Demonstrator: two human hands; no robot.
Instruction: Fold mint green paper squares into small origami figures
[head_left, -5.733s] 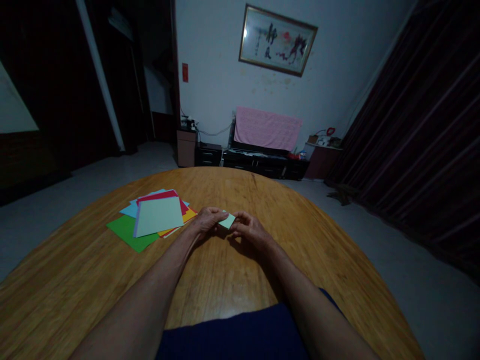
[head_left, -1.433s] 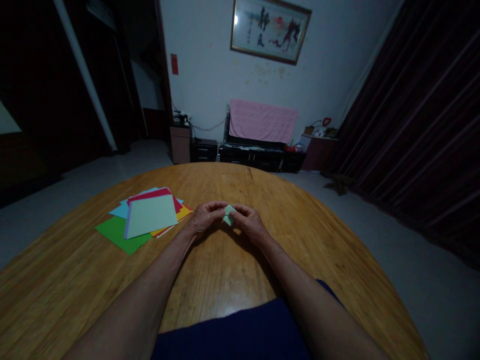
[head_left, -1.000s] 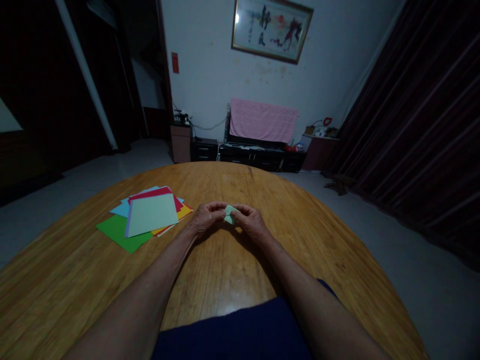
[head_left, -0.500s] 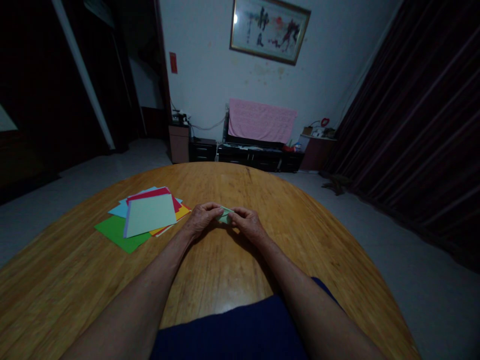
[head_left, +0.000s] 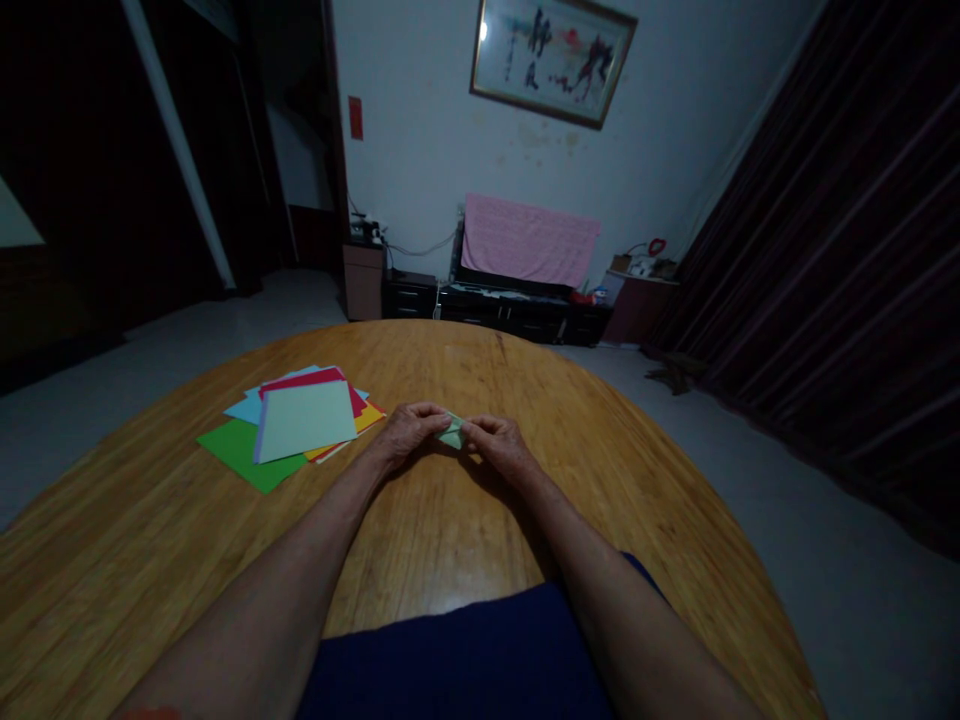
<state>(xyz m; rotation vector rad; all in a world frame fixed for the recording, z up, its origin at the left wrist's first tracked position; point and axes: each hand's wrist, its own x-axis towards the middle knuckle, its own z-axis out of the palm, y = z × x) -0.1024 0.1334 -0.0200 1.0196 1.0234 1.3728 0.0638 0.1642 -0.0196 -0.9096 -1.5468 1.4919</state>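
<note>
A small folded piece of pale green paper is held between both hands above the middle of the table. My left hand pinches its left side, thumb on top. On the right side, my right hand grips it between thumb and fingers. The fingers partly cover the paper, so its full shape is hidden. Left of my left hand lies a fanned pile of coloured sheets, with a pale green sheet on top and a green sheet sticking out at the front.
The round wooden table has its far edge beyond the hands. Behind it, a pink cloth covers a screen on a low black cabinet. A dark curtain hangs at the right, and a framed picture on the wall.
The view has shifted slightly, moving the room and pile a little to the right in the picture. The folded paper is tilted differently between my fingers; both hands still hold it.
</note>
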